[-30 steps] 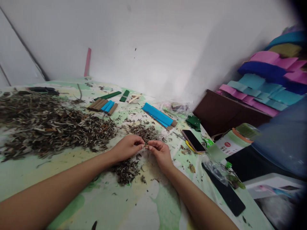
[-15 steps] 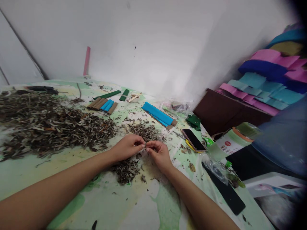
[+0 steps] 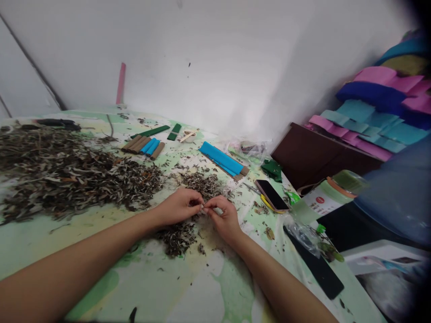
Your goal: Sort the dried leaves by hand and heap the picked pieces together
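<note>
My left hand (image 3: 182, 206) and my right hand (image 3: 224, 217) meet fingertip to fingertip above the table. Both are closed in a pinch, and a tiny pale bit shows between them, too small to name. Just behind the fingers lies a small heap of crumbled dried leaves (image 3: 204, 184). Nearer to me, partly under my left hand, is another small pile of dried leaves (image 3: 178, 240). A large heap of dried leaves (image 3: 90, 177) spreads over the left side of the table.
Brown and blue paper rolls (image 3: 143, 146) lie at the back, with folded blue paper (image 3: 222, 160) to their right. A phone (image 3: 272, 196) rests by yellow-handled scissors (image 3: 266, 202). At the right edge are a bottle (image 3: 323, 199) and a black flat strip (image 3: 316, 264).
My right hand's fingers have closed in slightly and sit closer to my left fingertips. Otherwise the view has barely shifted.
</note>
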`<state>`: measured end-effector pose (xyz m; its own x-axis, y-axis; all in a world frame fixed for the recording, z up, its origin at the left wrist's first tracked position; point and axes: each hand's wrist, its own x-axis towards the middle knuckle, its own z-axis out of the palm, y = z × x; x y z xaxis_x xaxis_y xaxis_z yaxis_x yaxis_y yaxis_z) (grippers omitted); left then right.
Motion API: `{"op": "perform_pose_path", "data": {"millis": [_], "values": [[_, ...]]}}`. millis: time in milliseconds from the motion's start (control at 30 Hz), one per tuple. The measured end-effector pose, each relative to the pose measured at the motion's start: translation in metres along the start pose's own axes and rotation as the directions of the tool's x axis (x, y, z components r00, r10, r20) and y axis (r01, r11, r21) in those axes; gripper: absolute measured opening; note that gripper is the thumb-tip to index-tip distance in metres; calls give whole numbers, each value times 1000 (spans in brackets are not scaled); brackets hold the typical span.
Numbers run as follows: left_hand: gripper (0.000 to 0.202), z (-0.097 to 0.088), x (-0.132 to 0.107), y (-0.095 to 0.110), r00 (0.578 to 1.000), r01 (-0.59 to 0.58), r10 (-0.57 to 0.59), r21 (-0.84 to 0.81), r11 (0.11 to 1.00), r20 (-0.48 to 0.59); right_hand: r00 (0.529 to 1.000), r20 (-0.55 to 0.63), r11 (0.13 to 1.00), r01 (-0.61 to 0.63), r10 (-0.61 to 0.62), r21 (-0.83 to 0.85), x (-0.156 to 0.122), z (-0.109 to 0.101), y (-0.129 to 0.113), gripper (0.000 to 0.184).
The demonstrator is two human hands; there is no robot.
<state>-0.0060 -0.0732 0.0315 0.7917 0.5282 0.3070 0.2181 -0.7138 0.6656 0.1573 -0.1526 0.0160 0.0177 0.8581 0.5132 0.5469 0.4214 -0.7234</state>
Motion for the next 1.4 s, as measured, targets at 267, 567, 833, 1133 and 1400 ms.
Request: {"op": "perform_pose_path", "data": {"millis": [267, 567, 833, 1133, 1400], "values": [[27, -8, -1, -7, 986, -68, 70, -19, 998, 152, 993, 74, 995, 90, -93, 37, -1, -8, 2, 26], [28, -4, -4, -3, 987, -94, 81, 92, 991, 136, 999, 23, 936, 41, -36, -350, 9, -21, 31, 14], [30, -2, -5, -1, 902, -182, 199, -81, 980, 383, 978, 206, 833, 144, -37, -534, 13, -31, 20, 15], [38, -2, -3, -3, 919, -221, 211, -7, 975, 334, 742, -328, 81, -456, 585, -887, 21, -137, 32, 21], [35, -6, -1, -12, 946, -253, 222, 107, 962, 237, 646, -263, 73, -444, 717, -893, 10, -153, 49, 23]]}}
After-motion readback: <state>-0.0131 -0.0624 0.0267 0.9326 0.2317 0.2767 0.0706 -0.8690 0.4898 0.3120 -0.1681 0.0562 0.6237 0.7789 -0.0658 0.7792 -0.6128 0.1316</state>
